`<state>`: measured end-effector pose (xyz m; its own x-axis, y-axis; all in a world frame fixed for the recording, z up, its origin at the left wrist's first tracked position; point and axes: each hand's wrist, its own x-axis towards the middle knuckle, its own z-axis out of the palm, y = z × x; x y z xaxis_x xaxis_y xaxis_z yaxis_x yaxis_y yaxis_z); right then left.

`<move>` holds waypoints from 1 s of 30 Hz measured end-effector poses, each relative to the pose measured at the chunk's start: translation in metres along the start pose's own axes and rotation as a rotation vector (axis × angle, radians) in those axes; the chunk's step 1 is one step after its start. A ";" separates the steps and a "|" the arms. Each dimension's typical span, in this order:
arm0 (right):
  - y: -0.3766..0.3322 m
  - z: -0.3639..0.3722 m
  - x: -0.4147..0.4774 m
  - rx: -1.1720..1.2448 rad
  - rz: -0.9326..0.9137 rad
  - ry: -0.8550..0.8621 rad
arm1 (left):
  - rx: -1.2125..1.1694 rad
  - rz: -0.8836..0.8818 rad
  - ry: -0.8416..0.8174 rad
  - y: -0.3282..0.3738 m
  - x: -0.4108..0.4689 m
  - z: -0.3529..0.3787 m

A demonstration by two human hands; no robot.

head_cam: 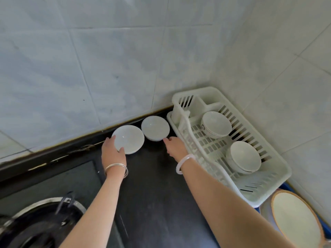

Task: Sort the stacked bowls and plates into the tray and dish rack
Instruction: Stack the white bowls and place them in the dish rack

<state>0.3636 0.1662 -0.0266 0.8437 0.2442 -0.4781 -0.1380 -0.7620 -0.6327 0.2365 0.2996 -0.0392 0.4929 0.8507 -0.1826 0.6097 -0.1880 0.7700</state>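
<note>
Black gas burner (41, 224) sits at the worktop's (152, 203) near left corner; beyond it, at the back edge, the left grip (113, 153) clasps the rim of a shallow white ceramic bowl stack (129, 139), thumb on the near lip, fingers round its left side. Just right stands a second white bowl stack (155, 128), the right grip (174, 146) outstretched and holding nothing, fingertips at its near rim. Glazed ceramic is probably heavy, slick and chip-prone, so hold each stack across the rim before moving it to the white plastic dish rack (279, 169) at the back right corner.
</note>
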 end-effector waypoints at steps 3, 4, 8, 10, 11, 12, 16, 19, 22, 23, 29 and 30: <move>-0.007 0.011 0.017 0.141 0.109 0.000 | -0.090 -0.093 -0.025 -0.009 0.012 0.000; -0.008 0.014 0.021 0.209 0.140 0.005 | -0.135 -0.126 -0.037 -0.011 0.014 0.001; -0.011 0.019 0.030 0.474 0.209 0.019 | -0.304 -0.211 -0.074 -0.017 0.021 0.004; -0.012 0.018 0.031 0.608 0.228 -0.001 | -0.357 -0.215 -0.084 -0.021 0.022 0.006; -0.013 0.016 0.031 0.639 0.232 -0.008 | -0.378 -0.214 -0.087 -0.023 0.023 0.006; -0.012 0.015 0.033 0.644 0.226 0.000 | -0.395 -0.212 -0.090 -0.025 0.024 0.006; -0.015 0.006 0.028 0.595 0.136 0.020 | -0.452 -0.214 -0.110 -0.031 0.028 0.007; -0.024 -0.002 0.022 0.569 0.058 -0.040 | -0.499 -0.227 -0.118 -0.033 0.029 0.008; -0.038 -0.007 0.015 0.466 -0.034 -0.056 | -0.551 -0.246 -0.125 -0.034 0.031 0.009; -0.042 -0.008 0.014 0.435 -0.048 -0.047 | -0.560 -0.251 -0.128 -0.034 0.032 0.009; -0.058 0.000 0.010 0.393 -0.083 -0.081 | -0.732 -0.321 -0.152 -0.030 0.033 0.006; -0.060 0.004 0.008 0.372 -0.085 -0.091 | -0.771 -0.345 -0.163 -0.028 0.033 0.004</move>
<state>0.3768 0.2161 0.0047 0.8132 0.3617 -0.4560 -0.2625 -0.4713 -0.8420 0.2383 0.3311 -0.0697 0.4762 0.7068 -0.5231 0.1786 0.5047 0.8446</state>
